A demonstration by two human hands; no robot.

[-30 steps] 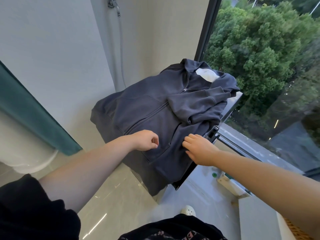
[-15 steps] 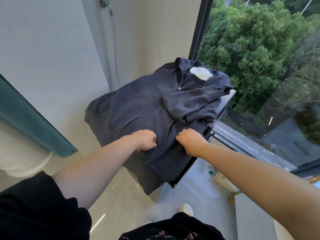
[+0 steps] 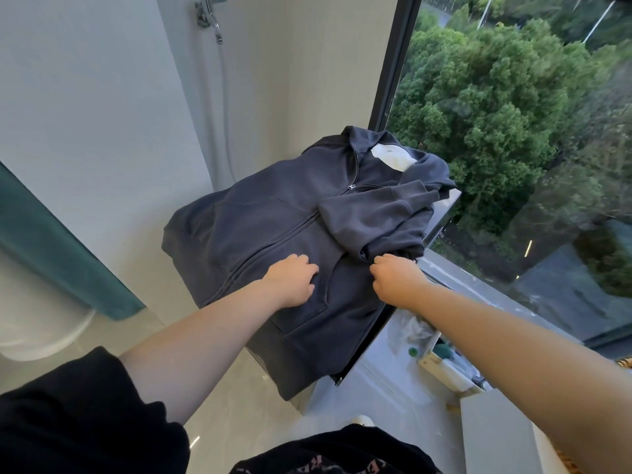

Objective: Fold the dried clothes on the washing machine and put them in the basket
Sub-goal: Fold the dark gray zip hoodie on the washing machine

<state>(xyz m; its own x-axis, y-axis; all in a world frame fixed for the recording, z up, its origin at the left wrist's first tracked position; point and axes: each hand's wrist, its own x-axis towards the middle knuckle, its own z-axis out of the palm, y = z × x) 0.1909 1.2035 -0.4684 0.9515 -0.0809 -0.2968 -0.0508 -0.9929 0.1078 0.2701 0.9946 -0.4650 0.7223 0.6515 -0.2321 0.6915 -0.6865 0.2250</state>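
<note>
1. As both hands are coming forward from the near hem, the left hand (image 3: 292, 282) is settling palm-down on the pocket of the hoodie (image 3: 266, 230), fingers bent and pressing rather than pinching. The right hand (image 3: 393, 280) is curling round the bunched end of the folded sleeve (image 3: 369, 217). Its knuckles are hiding the contact, so it is probably gripping.
2. That is suggesting the fold is moving on, with one hand anchoring the body while the other is readying to draw the sleeve across. Folding is looking early, and nothing is going into a basket yet.
3. The hoodie is lying zip-up on the machine (image 3: 443, 217), covering nearly all of the surface and hanging over its near and left edges.
4. Room is running tight. The wall (image 3: 102, 114) is standing just beside the left edge and the window (image 3: 513, 148) just beyond the right one. The sleeve is sitting near that right edge, so a pull that way is risking a slide off. Open room is lying toward the person.
5. A woven rim (image 3: 625, 362) is showing at the lower right, and it may be the basket.
</note>
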